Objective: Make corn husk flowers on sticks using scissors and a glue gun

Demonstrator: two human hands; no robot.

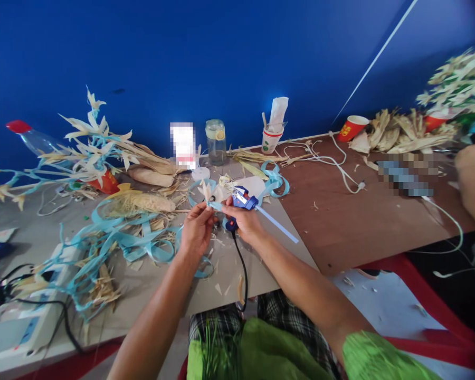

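My right hand (241, 217) is wrapped round a blue hot glue gun (242, 197), and a pale glue stick (279, 226) juts from its back end. Between the fingertips of my left hand (198, 228) is a small flower of pale corn husk (207, 189), pinched at its base. A strip of light blue ribbon (217, 206) runs at that base, close to the glue gun's nozzle. Whether nozzle and flower touch I cannot tell. From the gun a black cord (241, 264) hangs down over the table's front edge.
Tangled blue ribbon (158, 248) and husk scraps lie left of my hands. Husk flowers on blue stems (98, 129) stand behind. A lidded jar (216, 145), a paper cup (272, 140) and white cables (320, 158) line the back. Another person's arm (473, 179) is at the right.
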